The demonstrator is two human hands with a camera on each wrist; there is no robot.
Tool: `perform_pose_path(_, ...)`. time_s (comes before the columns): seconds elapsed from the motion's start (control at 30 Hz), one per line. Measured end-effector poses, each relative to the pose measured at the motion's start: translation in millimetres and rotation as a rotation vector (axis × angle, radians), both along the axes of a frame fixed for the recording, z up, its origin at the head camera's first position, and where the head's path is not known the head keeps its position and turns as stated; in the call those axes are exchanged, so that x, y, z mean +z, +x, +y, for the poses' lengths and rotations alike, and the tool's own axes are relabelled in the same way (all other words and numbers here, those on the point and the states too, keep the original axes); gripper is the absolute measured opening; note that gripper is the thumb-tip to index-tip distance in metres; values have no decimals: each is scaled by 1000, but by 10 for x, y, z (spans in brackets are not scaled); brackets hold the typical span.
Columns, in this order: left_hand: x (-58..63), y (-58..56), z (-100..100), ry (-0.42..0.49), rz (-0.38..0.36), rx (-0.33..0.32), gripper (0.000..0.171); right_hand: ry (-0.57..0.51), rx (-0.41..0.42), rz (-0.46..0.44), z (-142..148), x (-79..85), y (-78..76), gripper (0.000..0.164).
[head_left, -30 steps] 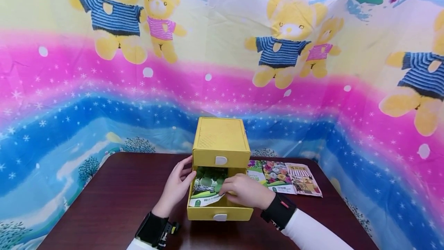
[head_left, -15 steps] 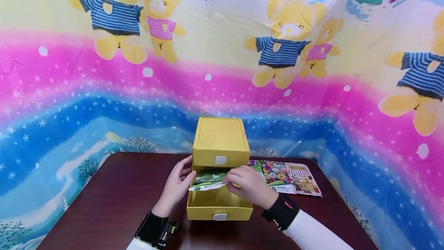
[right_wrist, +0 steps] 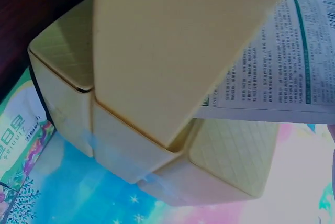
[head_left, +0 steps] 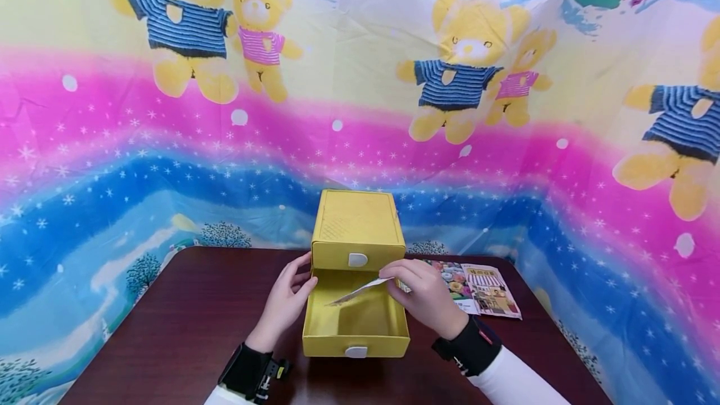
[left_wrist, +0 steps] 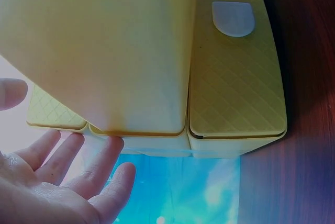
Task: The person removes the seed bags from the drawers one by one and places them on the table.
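Observation:
A small yellow drawer cabinet (head_left: 360, 217) stands on the table with one drawer (head_left: 326, 345) pulled out below its shut top drawer. My left hand (head_left: 287, 302) rests at the cabinet's left side, its fingers extended, as the left wrist view also shows. Over the right part of the pulled-out drawer, my right hand (head_left: 424, 295) pinches a thin seed packet (head_left: 360, 291) by its edge. The packet is tilted and seen almost edge-on from the head. In the right wrist view its printed white back (right_wrist: 267, 72) shows, while most of that hand is out of frame.
Right of the cabinet lie a flower seed packet (head_left: 455, 280), partly behind my right hand, and a packet with a striped awning picture (head_left: 495, 292). Another packet (right_wrist: 23, 135) shows in the right wrist view. A printed curtain (head_left: 360, 142) hangs behind the dark table (head_left: 225, 305).
My right hand has lifted the seed packet out of the drawer, moving up and to the right. The packet has turned from face-up to nearly edge-on. My left hand has stayed put.

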State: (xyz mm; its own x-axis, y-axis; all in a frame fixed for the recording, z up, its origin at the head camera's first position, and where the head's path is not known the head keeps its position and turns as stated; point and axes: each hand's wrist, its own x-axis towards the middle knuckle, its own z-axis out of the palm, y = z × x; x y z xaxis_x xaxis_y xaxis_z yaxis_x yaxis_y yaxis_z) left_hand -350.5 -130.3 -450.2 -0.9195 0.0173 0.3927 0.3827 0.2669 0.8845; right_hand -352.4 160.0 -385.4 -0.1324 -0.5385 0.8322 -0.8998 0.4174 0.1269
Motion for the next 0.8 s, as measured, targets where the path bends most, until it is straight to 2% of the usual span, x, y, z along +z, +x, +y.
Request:
perform_pose_path(0.27, 11, 8, 3, -4, 3, 5, 52, -195, -8, 93, 144, 136, 127, 22)
perform_pose_path(0.4, 13, 17, 5, -11, 3, 4, 52, -277, -4, 129, 232, 192, 143, 24)
perform_pose_path(0.6, 22, 25, 9, -10, -6, 6, 52, -335, -24, 139, 381, 212, 133, 30)
perform_pose_path(0.8, 28, 27, 16, -9, -9, 6, 52, -380, -62, 122, 509, 207, 140, 27)
